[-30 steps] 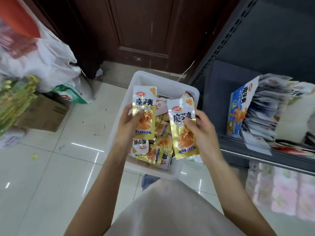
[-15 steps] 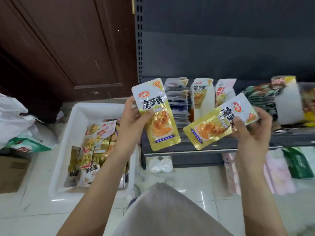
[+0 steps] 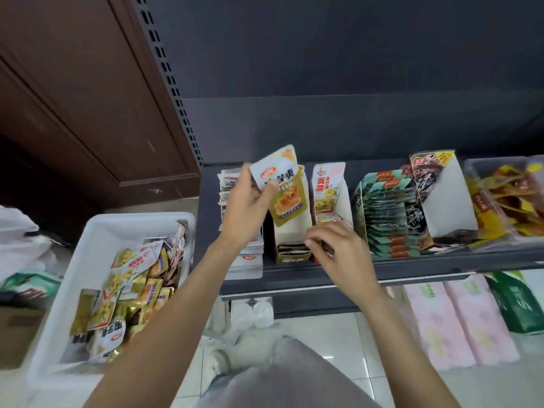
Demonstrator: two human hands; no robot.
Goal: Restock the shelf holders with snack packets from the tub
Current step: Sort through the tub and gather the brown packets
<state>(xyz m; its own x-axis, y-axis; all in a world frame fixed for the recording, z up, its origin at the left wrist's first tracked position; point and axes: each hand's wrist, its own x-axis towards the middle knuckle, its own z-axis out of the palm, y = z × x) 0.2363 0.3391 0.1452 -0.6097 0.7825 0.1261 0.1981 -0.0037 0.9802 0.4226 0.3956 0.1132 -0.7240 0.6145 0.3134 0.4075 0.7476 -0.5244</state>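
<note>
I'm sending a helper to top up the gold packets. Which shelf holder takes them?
Find the dark shelf right of the white tub. The holder is the second stack from the shelf's left end, under the packet in the left hand. Unlike its full neighbours, it is nearly empty, showing a white back.

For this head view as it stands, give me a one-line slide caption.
Left hand holds a gold snack packet above a shelf holder; right hand at its front, white tub beside.
</note>
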